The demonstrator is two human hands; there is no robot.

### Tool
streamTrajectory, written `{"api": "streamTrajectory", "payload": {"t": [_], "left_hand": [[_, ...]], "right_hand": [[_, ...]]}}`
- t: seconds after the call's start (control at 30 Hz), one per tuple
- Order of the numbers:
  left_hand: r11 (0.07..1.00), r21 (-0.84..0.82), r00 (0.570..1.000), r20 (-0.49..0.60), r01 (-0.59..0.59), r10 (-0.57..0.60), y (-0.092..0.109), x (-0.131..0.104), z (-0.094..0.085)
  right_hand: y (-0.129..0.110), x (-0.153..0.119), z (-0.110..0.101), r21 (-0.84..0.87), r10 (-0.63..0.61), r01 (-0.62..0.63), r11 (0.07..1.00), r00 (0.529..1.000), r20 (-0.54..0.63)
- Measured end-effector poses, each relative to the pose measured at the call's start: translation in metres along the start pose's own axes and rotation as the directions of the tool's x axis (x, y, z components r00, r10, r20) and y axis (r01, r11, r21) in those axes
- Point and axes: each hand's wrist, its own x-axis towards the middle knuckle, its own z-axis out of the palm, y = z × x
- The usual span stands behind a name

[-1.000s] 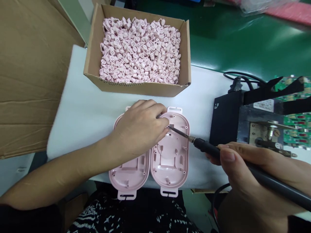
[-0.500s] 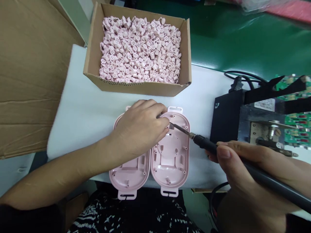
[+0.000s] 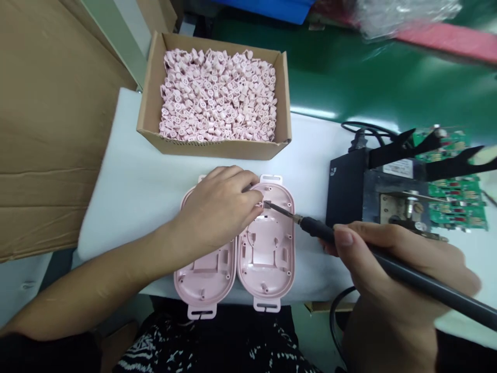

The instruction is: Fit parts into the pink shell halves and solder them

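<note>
Two pink plastic shell halves lie side by side, open side up. Over the upper part of the left shell reaches my left hand, its fingers closed at the inner edge of the right shell. The thumb and forefinger pinch a small pink part, mostly hidden by the fingers. My right hand grips a soldering iron by its black handle, like a pen. The iron's tip meets the right shell's upper area, right beside my left fingertips; whether it touches the small part I cannot tell.
Behind the shells stands a cardboard box full of small pink plastic parts. On the right is a black soldering station with a holder and cable, green circuit boards beyond it. White foam covers the work surface.
The camera view has shifted, so the box and station appear further left and lower. Both hands keep their grips, and the iron's tip stays beside my left fingertips.
</note>
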Motion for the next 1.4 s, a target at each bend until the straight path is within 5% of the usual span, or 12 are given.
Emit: {"api": "streamTrajectory", "payload": {"t": [0.57,0.67,0.73,0.8,0.9,1.0,1.07,1.23,1.4], "left_hand": [[0.999,-0.030,0.999,-0.042,0.015,-0.016,-0.004,-0.003,0.006],[1.000,-0.009,1.000,-0.007,0.022,-0.022,-0.007,-0.002,0.002],[1.000,-0.015,1.000,0.029,0.012,-0.012,-0.010,-0.005,-0.005],[1.000,-0.011,1.000,0.016,-0.002,0.003,-0.010,-0.016,-0.016],[1.000,0.023,0.996,-0.092,-0.015,0.017,-0.003,-0.051,-0.028],[0.995,0.091,0.987,-0.148,-0.051,0.064,0.012,-0.095,-0.024],[0.985,0.169,0.983,-0.167,-0.044,0.072,0.022,-0.120,-0.015],[0.936,0.313,0.941,-0.238,-0.158,0.239,0.034,-0.144,0.010],[0.975,0.222,0.925,-0.364,-0.027,0.108,0.040,-0.136,0.027]], "right_hand": [[-0.006,0.002,0.002,0.083,-0.118,0.112,0.990,0.991,0.071],[0.002,-0.013,-0.006,0.055,-0.165,0.172,0.984,0.979,-0.119],[0.016,-0.019,-0.018,-0.075,-0.168,0.153,0.985,0.941,-0.293],[0.037,-0.016,-0.033,-0.243,-0.211,0.131,0.961,0.915,-0.344],[0.074,0.007,-0.058,-0.356,-0.355,0.302,0.885,0.930,-0.094],[0.106,0.029,-0.081,-0.337,-0.406,0.467,0.818,0.883,0.237],[0.116,0.034,-0.092,-0.372,-0.384,0.497,0.784,0.859,0.339],[0.105,0.024,-0.103,-0.551,-0.286,0.438,0.710,0.895,0.344],[0.090,0.020,-0.087,-0.496,-0.166,0.285,0.820,0.948,0.271]]}}
